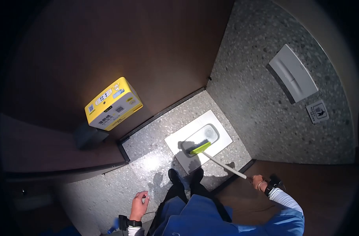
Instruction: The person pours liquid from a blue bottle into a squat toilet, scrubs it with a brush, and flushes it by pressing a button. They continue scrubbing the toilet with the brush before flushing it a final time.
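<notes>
My right hand (259,182) is wrapped round the end of the white handle of a long-handled brush (226,166). Its bright green head (201,148) is over the near part of the basin of a white squat toilet (223,133) set in the floor. At the lower left, my left hand (139,205) hangs free beside my legs, with loosely bent fingers and nothing in it. Dark straps circle both wrists.
A yellow and white dispenser box (114,104) juts from the brown partition (148,47) on the left. On the speckled wall to the right are a pale waste flap (293,74) and a sign (318,111). My dark shoes (174,176) stand at the toilet's near edge.
</notes>
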A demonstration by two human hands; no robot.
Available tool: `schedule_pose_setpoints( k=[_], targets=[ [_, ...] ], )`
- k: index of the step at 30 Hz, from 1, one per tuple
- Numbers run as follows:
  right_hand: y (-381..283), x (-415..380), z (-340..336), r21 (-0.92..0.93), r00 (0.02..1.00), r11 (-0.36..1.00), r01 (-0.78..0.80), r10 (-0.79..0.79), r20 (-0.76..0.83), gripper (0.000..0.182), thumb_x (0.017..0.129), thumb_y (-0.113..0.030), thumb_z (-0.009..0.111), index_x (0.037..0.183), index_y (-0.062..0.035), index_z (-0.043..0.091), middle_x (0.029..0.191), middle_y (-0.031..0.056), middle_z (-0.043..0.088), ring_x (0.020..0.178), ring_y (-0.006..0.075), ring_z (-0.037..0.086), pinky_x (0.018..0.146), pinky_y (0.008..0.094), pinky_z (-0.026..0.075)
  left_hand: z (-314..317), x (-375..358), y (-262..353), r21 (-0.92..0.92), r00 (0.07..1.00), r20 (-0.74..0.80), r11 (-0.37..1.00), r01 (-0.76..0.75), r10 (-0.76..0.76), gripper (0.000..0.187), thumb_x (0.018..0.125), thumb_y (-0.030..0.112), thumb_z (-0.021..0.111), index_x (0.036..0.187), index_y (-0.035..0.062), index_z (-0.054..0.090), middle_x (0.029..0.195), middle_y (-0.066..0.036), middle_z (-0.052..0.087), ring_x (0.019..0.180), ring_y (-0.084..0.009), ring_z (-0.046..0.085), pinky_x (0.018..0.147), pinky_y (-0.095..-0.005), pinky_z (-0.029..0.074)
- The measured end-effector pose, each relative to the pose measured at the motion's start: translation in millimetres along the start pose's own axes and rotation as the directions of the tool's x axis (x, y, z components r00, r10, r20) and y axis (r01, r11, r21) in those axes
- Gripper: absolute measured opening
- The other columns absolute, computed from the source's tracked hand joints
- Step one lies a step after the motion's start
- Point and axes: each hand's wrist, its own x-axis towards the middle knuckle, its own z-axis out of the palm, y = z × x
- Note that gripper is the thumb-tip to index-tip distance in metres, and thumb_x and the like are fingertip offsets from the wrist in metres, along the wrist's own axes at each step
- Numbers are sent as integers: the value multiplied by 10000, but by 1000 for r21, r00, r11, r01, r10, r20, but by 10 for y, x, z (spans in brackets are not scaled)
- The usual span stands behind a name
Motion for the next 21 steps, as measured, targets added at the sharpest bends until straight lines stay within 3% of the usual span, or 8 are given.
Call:
schedule_pose_setpoints(
  k=[4,8,9,13,17,19,20,21],
  targets=[
    [-155,854,398,-515,969,851,-105,203,138,181,824,-217,504,899,-144,652,837,57,657,734,183,654,570,346,515,1,-107,-2,41,997,8,996,74,-75,244,761,68,605,1000,24,583,900,-138,588,792,-248,595,719,-327,468],
    [155,1059,1035,-328,936,878,-350,318,-149,187,814,-212,521,751,-148,684,720,54,663,680,198,659,549,331,514,48,-16,39,63,999,38,998,0,-2,247,761,72,607,1001,21,581,893,-137,587,793,-253,594,717,-328,467],
    [-112,665,516,-246,906,872,-423,400,-141,194,813,-212,524,731,-141,685,724,56,664,684,198,659,555,333,516,63,33,84,67,999,37,997,-42,40,248,760,73,608,1001,20,581,890,-137,587,794,-256,593,717,-327,466],
    [-114,51,360,-143,983,972,-184,184,-12,229,845,-175,451,984,-160,632,764,97,650,714,278,645,607,419,517,6,111,260,31,1000,-7,999,-23,23,251,759,75,608,1003,22,582,888,-139,588,795,-261,591,717,-327,466],
    [-36,-87,537,-384,994,921,-61,92,64,217,840,-173,453,940,-166,646,814,101,652,762,269,644,638,437,510,-21,-8,119,82,998,-45,996,-43,46,238,761,72,605,988,3,585,890,-149,591,796,-253,602,713,-324,472],
    [-177,352,568,-248,980,953,-172,192,57,167,795,-162,498,866,-153,649,771,73,646,709,251,644,615,413,505,-10,-98,128,61,998,-25,996,63,-61,234,764,75,604,983,-5,586,900,-153,594,792,-254,613,707,-322,477],
    [-339,594,626,-483,968,842,-239,244,-55,174,826,-188,495,791,-146,660,686,34,637,681,218,642,579,400,496,19,-109,101,51,999,-15,997,51,-51,231,772,85,600,989,6,589,910,-156,595,786,-257,618,704,-324,480],
    [-308,830,779,-329,954,897,-296,262,-144,175,817,-192,504,763,-136,661,666,53,635,659,218,642,564,382,497,24,-106,88,66,999,-5,996,54,-54,231,772,85,600,989,6,589,910,-156,595,786,-257,618,704,-324,480]
  ],
)
